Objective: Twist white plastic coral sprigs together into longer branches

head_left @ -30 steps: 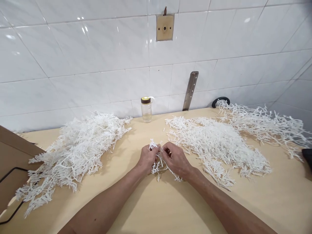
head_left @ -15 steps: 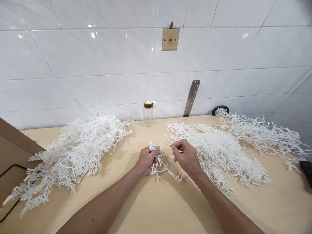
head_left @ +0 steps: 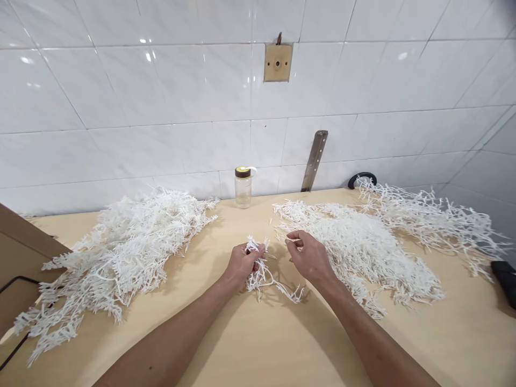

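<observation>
My left hand is closed around a small bunch of white plastic branching stems. Short tips stick up above the thumb, and longer strands hang down to the right onto the table. Just right of the bunch, my right hand hovers with its fingers curled and the thumb and forefinger slightly apart. Nothing shows between those fingertips. Close behind it lies a broad pile of white stems. Another large pile of frilly white sprigs spreads over the table to the left.
A clear bottle with a dark lid stands at the back of the table. A metal strip leans on the tiled wall. Longer white stems, a black curved object and a black item are rightward; a cardboard box is left.
My right thumb and forefinger, pinched together before, have parted a little. My left hand keeps its hold on the bunch. The view has shifted slightly.
</observation>
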A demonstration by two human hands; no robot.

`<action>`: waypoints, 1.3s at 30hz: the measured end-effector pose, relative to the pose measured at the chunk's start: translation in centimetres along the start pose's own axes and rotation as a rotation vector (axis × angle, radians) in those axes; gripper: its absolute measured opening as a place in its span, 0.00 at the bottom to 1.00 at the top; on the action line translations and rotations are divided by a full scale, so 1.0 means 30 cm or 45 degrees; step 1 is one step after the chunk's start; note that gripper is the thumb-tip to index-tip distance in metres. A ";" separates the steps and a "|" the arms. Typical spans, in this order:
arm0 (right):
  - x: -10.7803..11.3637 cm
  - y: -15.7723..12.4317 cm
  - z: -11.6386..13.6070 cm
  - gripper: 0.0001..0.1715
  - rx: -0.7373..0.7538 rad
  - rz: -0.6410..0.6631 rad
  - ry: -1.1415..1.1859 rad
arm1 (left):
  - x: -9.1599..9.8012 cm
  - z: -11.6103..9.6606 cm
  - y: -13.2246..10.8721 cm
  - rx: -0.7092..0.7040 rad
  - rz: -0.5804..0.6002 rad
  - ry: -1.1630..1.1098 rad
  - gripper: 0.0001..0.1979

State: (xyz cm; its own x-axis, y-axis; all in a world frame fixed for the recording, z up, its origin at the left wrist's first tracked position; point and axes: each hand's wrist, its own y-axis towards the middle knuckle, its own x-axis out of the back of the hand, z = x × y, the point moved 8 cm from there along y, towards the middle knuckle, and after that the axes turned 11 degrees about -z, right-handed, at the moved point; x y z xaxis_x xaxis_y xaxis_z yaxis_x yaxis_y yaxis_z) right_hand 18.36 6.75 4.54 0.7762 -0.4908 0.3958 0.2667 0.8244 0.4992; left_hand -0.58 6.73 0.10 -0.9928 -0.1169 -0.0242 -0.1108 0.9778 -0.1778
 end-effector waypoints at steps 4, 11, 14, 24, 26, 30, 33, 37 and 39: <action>-0.061 -0.041 0.048 0.18 -0.100 0.321 0.171 | 0.001 -0.009 0.000 -0.077 -0.016 0.055 0.19; -0.102 -0.075 0.075 0.15 -0.121 0.435 0.227 | -0.009 -0.024 -0.015 -0.094 0.013 0.103 0.18; -0.097 -0.070 0.078 0.14 -0.061 0.390 0.198 | -0.013 -0.029 -0.020 -0.080 0.034 0.079 0.20; -0.090 -0.083 0.133 0.10 0.190 0.275 0.061 | -0.013 -0.029 -0.017 -0.046 0.013 -0.008 0.20; -0.095 -0.090 0.135 0.11 0.206 0.283 0.066 | -0.011 -0.023 -0.014 -0.025 0.012 -0.036 0.20; -0.108 -0.105 0.154 0.11 0.260 0.312 0.094 | -0.006 -0.016 -0.010 -0.015 0.006 -0.054 0.20; -0.117 -0.120 0.172 0.10 0.326 0.341 0.110 | -0.011 -0.020 -0.010 -0.055 0.028 -0.050 0.18; -0.118 -0.135 0.189 0.10 0.404 0.339 0.125 | 0.000 -0.023 0.000 -0.170 -0.056 0.035 0.15; -0.116 -0.140 0.191 0.11 0.421 0.326 0.127 | 0.007 -0.021 0.007 -0.229 -0.109 0.101 0.14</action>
State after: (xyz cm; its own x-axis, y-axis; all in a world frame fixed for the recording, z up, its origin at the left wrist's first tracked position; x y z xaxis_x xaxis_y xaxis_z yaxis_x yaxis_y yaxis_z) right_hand 11.27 3.40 5.47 0.8491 -0.2392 0.4709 -0.1268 0.7732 0.6214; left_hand -0.84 7.02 0.69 -0.9791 -0.1936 0.0623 -0.1938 0.9810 0.0025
